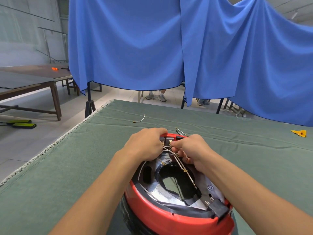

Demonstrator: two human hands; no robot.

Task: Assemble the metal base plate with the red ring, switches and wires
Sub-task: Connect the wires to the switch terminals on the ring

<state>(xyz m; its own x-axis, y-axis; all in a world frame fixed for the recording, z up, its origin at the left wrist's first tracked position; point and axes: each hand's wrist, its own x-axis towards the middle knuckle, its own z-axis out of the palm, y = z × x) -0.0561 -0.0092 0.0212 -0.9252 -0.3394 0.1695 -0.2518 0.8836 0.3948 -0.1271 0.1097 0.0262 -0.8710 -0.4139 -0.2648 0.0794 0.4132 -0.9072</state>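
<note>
the red ring [171, 217] stood on the green tabletop [50, 175] at the near centre, tilted toward the camera, with the metal base plate [156, 189] seated inside it. white wires [179, 164] with brass terminals crossed the plate from the far rim toward the near right. a black switch [218, 208] with two metal tabs sat at the near right rim.

the left hand [145, 144] curled over the far rim of the ring, its fingers holding wire ends at the brass terminals there. the right hand [193, 150] pinched a wire terminal between thumb and forefinger just beside the left hand, at the far edge of the plate; its other fingers were curled, and what they held could not be told.

handling, as judged: the ring and plate looked rigid and moderately heavy, best steadied by the rim. the wires looked thin and flexible; grip each at its brass terminal, not along the insulation, since the terminals may bend or pull off.

a spare wire [139, 119] lay on the far tabletop, well apart. a yellow scrap [299, 133] lay at the far right.
</note>
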